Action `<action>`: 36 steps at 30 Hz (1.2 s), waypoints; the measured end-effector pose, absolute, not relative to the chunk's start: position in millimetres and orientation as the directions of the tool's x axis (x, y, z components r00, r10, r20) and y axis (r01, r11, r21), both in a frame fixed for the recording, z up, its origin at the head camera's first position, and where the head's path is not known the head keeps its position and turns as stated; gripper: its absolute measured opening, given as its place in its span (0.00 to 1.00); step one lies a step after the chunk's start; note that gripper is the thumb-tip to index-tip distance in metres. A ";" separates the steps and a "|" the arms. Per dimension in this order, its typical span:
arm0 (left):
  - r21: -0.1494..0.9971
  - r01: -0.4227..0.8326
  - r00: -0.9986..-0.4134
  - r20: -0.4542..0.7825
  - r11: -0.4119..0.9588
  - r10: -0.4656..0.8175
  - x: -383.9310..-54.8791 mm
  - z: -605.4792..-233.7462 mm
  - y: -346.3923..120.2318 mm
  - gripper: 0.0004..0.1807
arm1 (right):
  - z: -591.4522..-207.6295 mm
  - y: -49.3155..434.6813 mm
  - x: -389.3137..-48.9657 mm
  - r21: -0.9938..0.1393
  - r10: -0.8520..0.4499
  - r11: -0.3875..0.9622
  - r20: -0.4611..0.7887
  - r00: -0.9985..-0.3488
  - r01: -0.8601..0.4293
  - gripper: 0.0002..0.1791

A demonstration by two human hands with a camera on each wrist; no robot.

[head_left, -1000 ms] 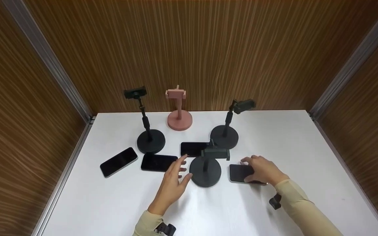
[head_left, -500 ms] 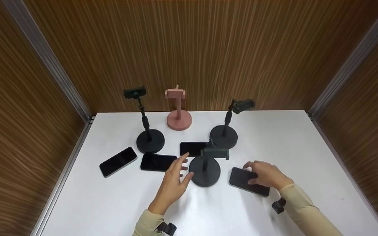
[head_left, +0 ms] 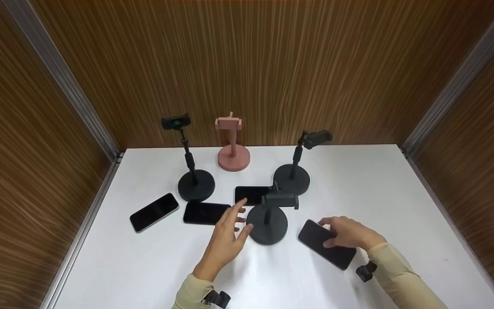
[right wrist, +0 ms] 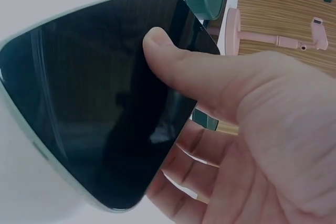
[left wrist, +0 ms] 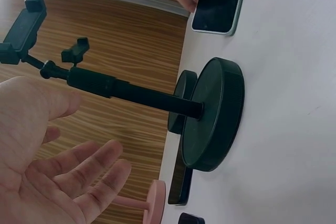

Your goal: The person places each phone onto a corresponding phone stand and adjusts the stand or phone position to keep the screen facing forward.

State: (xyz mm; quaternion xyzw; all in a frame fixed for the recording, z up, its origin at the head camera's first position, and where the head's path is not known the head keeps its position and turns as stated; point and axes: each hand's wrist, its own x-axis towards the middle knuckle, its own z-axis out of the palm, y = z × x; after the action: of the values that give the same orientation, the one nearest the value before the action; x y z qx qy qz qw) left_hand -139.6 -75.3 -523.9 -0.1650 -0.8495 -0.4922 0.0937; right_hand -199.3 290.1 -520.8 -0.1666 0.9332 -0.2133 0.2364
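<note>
My right hand [head_left: 347, 234] grips a dark phone [head_left: 326, 245] on the white table [head_left: 371, 180], right of the nearest black stand [head_left: 267, 223]. In the right wrist view the thumb [right wrist: 205, 74] presses the phone's screen [right wrist: 89, 108] and the fingers curl under its edge. My left hand [head_left: 229, 235] hovers with spread fingers just left of that stand's round base and holds nothing. In the left wrist view the left hand's palm [left wrist: 47, 166] faces the stand's pole [left wrist: 136, 95] without touching it. The stand's clamp [head_left: 280, 200] holds nothing.
Three more stands are at the back: a black one [head_left: 195, 184], a pink one [head_left: 233, 156] and a black one [head_left: 292, 178]. Three dark phones lie flat: far left [head_left: 155, 211], middle [head_left: 205, 213] and behind the near stand [head_left: 252, 194]. Wooden walls enclose the table.
My right hand has drawn the phone toward me and to the right, turning it to a diagonal. The left hand has hardly moved.
</note>
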 end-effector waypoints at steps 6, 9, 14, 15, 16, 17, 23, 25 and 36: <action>0.812 0.378 -0.926 0.329 0.445 0.186 -140.9 -522.3 -76.1 0.34 | -520.3 286.7 -195.2 -0.528 -0.452 0.825 -0.400 -0.797 -0.203 0.34; 0.812 0.383 -0.924 0.332 0.440 0.191 -141.7 -521.4 -76.4 0.33 | -520.6 286.1 -193.0 -0.531 -0.437 0.828 -0.412 -0.800 -0.178 0.36; 0.810 0.397 -0.918 0.346 0.431 0.195 -144.7 -520.7 -76.9 0.33 | -518.7 287.2 -188.9 -0.548 -0.437 0.820 -0.411 -0.800 -0.167 0.37; 0.811 0.399 -0.917 0.348 0.427 0.196 -145.1 -520.5 -77.0 0.33 | -518.1 287.6 -187.9 -0.556 -0.440 0.815 -0.408 -0.800 -0.165 0.38; 0.814 0.400 -0.917 0.348 0.422 0.198 -145.4 -520.2 -77.2 0.33 | -517.4 287.9 -187.0 -0.567 -0.449 0.807 -0.403 -0.798 -0.167 0.38; 0.816 0.399 -0.917 0.347 0.417 0.199 -145.5 -519.8 -77.5 0.33 | -517.0 288.3 -186.3 -0.577 -0.456 0.799 -0.396 -0.797 -0.171 0.38; 0.841 0.390 -0.920 0.341 0.376 0.194 -147.1 -516.7 -79.2 0.32 | -513.3 288.4 -186.2 -0.648 -0.534 0.724 -0.310 -0.787 -0.236 0.33; 0.857 0.378 -0.925 0.331 0.350 0.188 -147.6 -514.8 -79.4 0.32 | -511.7 288.3 -187.3 -0.667 -0.556 0.696 -0.268 -0.787 -0.265 0.28; 0.887 0.371 -0.926 0.330 0.276 0.185 -146.8 -502.4 -75.7 0.29 | -501.3 294.8 -185.0 -0.758 -0.598 0.580 -0.147 -0.788 -0.299 0.14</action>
State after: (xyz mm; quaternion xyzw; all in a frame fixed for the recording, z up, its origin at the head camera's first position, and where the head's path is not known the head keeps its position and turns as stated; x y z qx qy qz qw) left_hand -146.8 -75.7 -502.4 -0.1750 -0.7946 -0.5757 0.0808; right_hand -185.0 294.8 -501.3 -0.2590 0.8666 -0.3779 0.1979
